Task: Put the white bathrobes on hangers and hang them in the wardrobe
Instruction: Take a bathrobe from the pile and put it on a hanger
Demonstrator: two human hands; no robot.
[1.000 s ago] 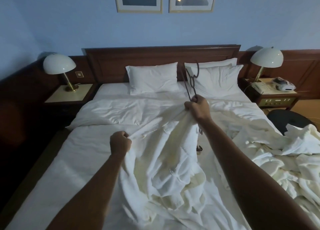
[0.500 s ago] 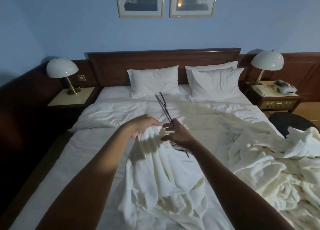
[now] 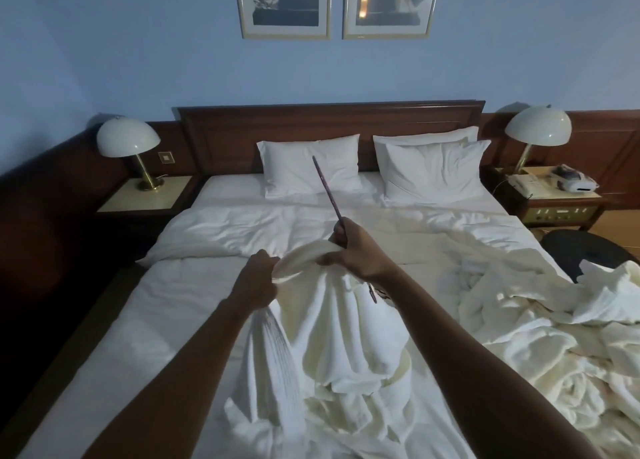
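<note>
Both hands are raised over the middle of the bed [image 3: 180, 306], working on a white bathrobe [image 3: 332, 337]. The left hand [image 3: 256, 282] has its fingers curled round a thick folded edge of the robe, at the collar end, and holds it up off the covers. The right hand [image 3: 356, 254] pinches the same band of cloth just beside the left and also grips a dark hanger [image 3: 327, 190]. One thin arm of the hanger sticks up and away from the fist, slanting toward the pillows, while its other end pokes out below the wrist, against the robe. How much of the hanger sits inside the cloth cannot be told.

From the two hands the robe hangs down in long folds and heaps on the bed toward its foot end, between the forearms. A second bathrobe [image 3: 540, 347] lies crumpled along the right edge of the bed, well apart from the one being held.

At the head of the bed, pillows [image 3: 311, 167] lean on a dark wooden headboard [image 3: 329, 122]. A nightstand [image 3: 145, 197] stands at the bed's left corner with a domed lamp [image 3: 128, 140] on it. Another lamp [image 3: 538, 126] stands at the right corner, with a telephone [image 3: 524, 183] beside it. A dark round seat [image 3: 581, 250] shows past the right edge of the bed. Two framed pictures [image 3: 336, 5] hang on the blue wall above.
</note>
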